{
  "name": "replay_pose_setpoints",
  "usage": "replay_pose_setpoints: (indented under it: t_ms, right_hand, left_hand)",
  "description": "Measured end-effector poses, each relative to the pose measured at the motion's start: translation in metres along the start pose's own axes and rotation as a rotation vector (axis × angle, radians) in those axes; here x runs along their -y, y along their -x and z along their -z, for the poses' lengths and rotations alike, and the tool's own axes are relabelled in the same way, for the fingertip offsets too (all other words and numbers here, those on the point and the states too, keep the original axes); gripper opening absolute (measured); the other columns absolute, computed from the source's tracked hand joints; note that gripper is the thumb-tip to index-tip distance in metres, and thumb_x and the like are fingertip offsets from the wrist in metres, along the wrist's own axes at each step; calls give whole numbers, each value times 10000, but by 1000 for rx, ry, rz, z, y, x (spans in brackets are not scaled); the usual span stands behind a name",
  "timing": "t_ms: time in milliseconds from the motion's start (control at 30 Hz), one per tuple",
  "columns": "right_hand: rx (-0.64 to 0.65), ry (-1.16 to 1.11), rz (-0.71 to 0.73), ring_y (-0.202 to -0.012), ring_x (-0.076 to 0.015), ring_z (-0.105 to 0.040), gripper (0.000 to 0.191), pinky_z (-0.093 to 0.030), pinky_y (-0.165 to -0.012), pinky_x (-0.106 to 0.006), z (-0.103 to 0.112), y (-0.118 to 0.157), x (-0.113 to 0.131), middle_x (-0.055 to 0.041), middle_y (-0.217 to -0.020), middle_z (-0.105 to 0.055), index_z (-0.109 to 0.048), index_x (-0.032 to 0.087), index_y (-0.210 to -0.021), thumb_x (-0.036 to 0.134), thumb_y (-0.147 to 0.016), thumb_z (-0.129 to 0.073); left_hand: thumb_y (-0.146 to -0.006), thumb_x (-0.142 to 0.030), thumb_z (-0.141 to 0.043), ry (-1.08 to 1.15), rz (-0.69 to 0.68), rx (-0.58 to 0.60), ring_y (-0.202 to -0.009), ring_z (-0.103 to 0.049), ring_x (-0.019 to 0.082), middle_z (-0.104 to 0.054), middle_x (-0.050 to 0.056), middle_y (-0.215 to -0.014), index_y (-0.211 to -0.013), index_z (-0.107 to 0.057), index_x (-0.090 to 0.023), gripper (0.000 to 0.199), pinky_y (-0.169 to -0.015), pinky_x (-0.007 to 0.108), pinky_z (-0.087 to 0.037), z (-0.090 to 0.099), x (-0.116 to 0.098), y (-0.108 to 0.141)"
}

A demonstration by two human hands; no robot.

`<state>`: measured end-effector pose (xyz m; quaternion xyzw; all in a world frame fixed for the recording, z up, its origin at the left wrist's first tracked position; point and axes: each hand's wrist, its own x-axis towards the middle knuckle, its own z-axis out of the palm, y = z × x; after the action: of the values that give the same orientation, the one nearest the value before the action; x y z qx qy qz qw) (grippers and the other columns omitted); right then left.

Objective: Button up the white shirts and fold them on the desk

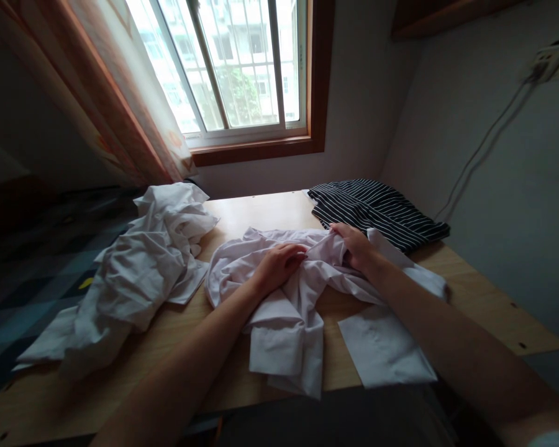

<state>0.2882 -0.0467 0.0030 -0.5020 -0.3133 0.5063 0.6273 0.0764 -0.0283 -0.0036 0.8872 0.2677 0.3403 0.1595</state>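
A crumpled white shirt (237,261) lies in the middle of the wooden table (265,211), one cuffed sleeve pointing at the front edge and another white part spread under my right forearm. My left hand (282,264) rests on the shirt's middle, fingers curled together on the fabric. Just to its right, my right hand (353,245) grips a raised fold of the same shirt between thumb and fingers. The cloth hides some of the fingertips of both hands.
A heap of white clothing (140,267) lies on the table's left side. Black-and-white striped fabric (377,211) is at the back right. Beyond the table are a window (242,68), a curtain (107,81) and a cable (487,133) on the right wall.
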Motion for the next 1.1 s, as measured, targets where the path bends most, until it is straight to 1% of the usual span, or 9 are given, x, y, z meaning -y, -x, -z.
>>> replay_pose_setpoints:
  t_ms: [167,300,400,500,567,633,767,967,1100]
  right_hand:
    - [62,52,2,-560,-146,-493,194,-422,-521,-291,3,-5,-6,18,-627,-565,-557,233,-701,358,-640,-691]
    - [150,129,103,-552,-137,-450,236,-387,-523,-284,4,-7,-9,21,-619,-540,-548,233,-692,421,-671,-688]
    - [166,276,286,-570,-135,-437,299,-381,-566,-287,3,-6,-8,24,-603,-509,-543,221,-652,489,-732,-647]
    - [200,560,578,-675,-171,-515,355,-420,-686,-318,-1,1,-6,-17,-660,-565,-573,208,-615,493,-828,-573]
    - [272,716,731,-809,-204,-583,308,-436,-796,-341,-4,7,-5,-55,-805,-655,-665,200,-730,453,-868,-559]
    - [364,824,784,-913,-222,-615,274,-438,-862,-352,-8,13,-7,-75,-947,-699,-715,198,-901,426,-887,-565]
    - [518,926,668,-890,-219,-637,341,-456,-808,-335,-8,13,-11,-76,-974,-718,-719,183,-1054,445,-907,-558]
    - [713,781,442,-846,-195,-618,374,-449,-731,-285,2,2,-10,-50,-925,-705,-735,165,-1020,477,-873,-592]
    - [692,649,347,-772,-170,-586,362,-433,-667,-260,3,3,-8,-20,-834,-677,-731,172,-918,507,-811,-649]
  left_hand:
    - [-913,-281,-584,-61,20,-20,-833,-655,164,-724,42,-931,-941,-683,-201,131,-785,275,-511,1,1,2]
    - [-899,-291,-613,-113,33,-69,-767,-625,150,-696,23,-815,-847,-668,-192,124,-726,253,-489,1,1,2]
    - [-901,-259,-605,-130,20,-94,-756,-614,150,-686,25,-796,-808,-658,-184,131,-712,251,-483,0,2,2]
    - [-904,-220,-583,-163,-2,-100,-759,-610,155,-686,36,-809,-788,-656,-180,143,-720,262,-490,-2,3,2]
    - [-908,-206,-571,-184,-40,-100,-770,-612,158,-687,42,-826,-806,-670,-180,144,-735,270,-496,-3,4,2]
    - [-913,-198,-560,-200,-87,-97,-777,-612,156,-684,45,-842,-846,-690,-183,147,-744,269,-498,-4,6,2]
    - [-920,-194,-549,-239,-144,-95,-748,-603,143,-657,33,-809,-918,-722,-200,173,-727,254,-495,-3,7,3]
    - [-943,-268,-542,-311,-148,-102,-735,-606,141,-658,26,-789,-990,-737,-233,204,-709,248,-489,-1,4,4]
    - [-950,-271,-524,-331,-109,-99,-806,-647,156,-713,40,-877,-1003,-727,-233,213,-757,260,-498,0,1,5]
